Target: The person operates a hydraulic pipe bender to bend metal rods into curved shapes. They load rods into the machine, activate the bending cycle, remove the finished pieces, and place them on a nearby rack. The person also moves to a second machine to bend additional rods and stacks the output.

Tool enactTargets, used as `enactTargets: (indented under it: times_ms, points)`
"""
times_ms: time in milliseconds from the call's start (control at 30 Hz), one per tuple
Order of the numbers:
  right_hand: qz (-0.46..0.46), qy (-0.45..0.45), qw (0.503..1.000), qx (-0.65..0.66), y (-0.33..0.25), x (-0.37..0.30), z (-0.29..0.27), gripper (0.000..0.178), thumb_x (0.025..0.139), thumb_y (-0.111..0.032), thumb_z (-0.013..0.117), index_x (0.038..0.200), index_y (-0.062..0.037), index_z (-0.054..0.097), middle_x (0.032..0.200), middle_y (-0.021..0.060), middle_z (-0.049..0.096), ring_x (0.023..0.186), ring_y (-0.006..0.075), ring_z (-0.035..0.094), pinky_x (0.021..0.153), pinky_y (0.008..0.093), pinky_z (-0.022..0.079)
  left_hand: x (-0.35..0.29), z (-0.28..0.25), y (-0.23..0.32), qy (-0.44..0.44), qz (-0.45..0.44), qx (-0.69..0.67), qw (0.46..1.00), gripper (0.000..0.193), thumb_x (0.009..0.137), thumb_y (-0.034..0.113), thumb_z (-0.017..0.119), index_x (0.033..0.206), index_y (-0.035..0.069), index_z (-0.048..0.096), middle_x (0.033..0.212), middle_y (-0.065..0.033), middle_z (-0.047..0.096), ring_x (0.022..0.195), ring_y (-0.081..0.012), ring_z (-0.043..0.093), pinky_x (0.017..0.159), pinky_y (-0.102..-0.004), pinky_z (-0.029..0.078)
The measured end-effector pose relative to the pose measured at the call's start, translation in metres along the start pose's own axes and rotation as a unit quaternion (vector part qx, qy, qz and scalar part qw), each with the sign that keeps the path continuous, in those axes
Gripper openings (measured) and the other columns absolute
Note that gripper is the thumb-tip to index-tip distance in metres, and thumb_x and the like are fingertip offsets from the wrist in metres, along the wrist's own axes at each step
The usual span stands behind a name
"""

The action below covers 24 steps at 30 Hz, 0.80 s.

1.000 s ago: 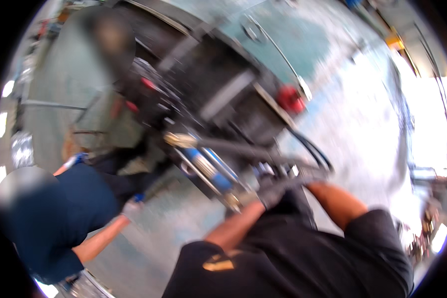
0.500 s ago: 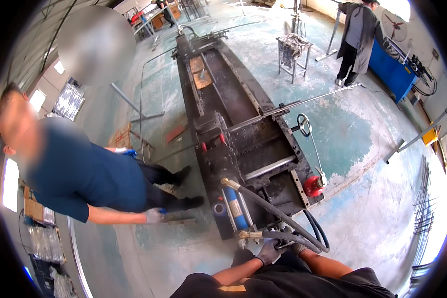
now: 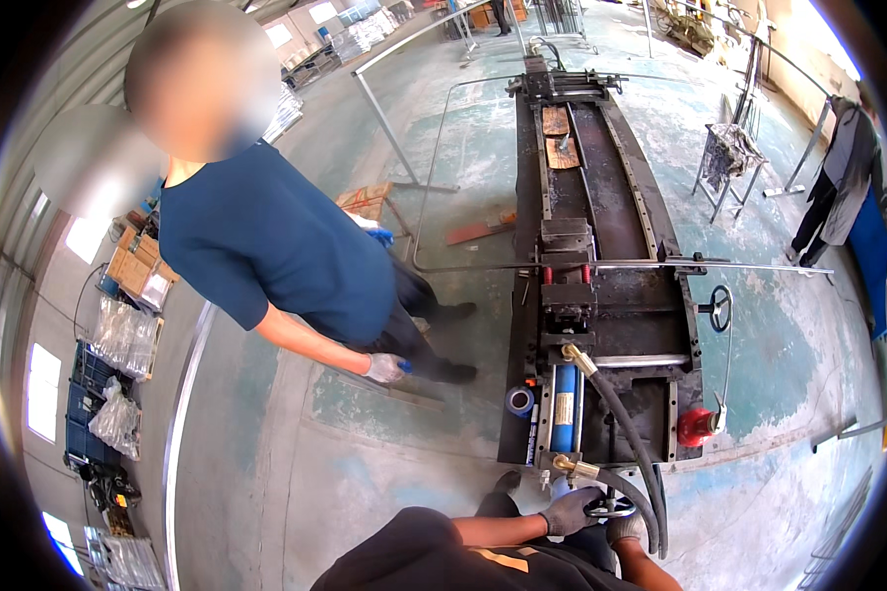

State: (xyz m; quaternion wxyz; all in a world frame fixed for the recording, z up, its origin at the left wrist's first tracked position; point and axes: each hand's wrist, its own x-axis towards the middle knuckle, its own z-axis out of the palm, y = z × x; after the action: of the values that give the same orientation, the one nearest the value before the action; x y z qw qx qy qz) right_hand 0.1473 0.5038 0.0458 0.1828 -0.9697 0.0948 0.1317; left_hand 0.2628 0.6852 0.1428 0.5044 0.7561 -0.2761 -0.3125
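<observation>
My left hand (image 3: 569, 513), in a grey glove, has its fingers wrapped on the rim of a small dark handwheel (image 3: 616, 511) at the near end of a long black steel machine bed (image 3: 611, 340). My right hand (image 3: 623, 530), also gloved, is at the wheel's other side. Black hoses pass in front of it and hide most of its fingers. A blue hydraulic cylinder (image 3: 564, 409) with brass hose fittings lies just ahead of my hands. Farther up, a long thin metal rod (image 3: 759, 267) crosses the bed.
A co-worker in a blue shirt (image 3: 286, 251) stands left of the bed, gloved hands lowered. A red round valve-like part (image 3: 695, 427) and a larger handwheel (image 3: 720, 308) sit along the right side. A tape roll (image 3: 519, 400) lies near the cylinder. Another person (image 3: 843, 182) stands far right.
The view has swung left, so the bed now stands nearly upright in the picture, farther right. My hands remain at its near end, where the small handwheel shows more plainly.
</observation>
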Motion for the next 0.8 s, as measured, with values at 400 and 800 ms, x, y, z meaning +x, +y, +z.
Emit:
enactTargets:
  times_ms: [400, 800]
  points:
    - [0.004, 0.108, 0.940, 0.323, 0.052, -0.008, 0.074, 0.022, 0.097, -0.016, 0.067, 0.113, -0.0067, 0.056, 0.099, 0.0108, 0.067, 0.073, 0.0198, 0.068, 0.055, 0.0349, 0.056, 0.005, -0.007, -0.002, -0.092, -0.124, -0.037, 0.987, 0.057, 0.078, 0.016, 0.078, 0.131, 0.007, 0.058, 0.118, -0.0195, 0.069, 0.112, -0.0371, 0.066, 0.098, -0.0424, 0.051]
    - [0.001, 0.072, 0.980, 0.184, 0.020, -0.009, 0.022, 0.029, 0.093, -0.027, 0.072, 0.108, -0.0032, 0.064, 0.093, 0.0135, 0.071, 0.079, 0.0248, 0.070, 0.066, 0.0418, 0.057, 0.010, -0.008, -0.014, -0.089, -0.035, 0.018, 0.995, 0.056, 0.079, 0.014, 0.075, 0.131, 0.003, 0.057, 0.120, -0.0225, 0.065, 0.115, -0.0396, 0.064, 0.101, -0.0437, 0.050]
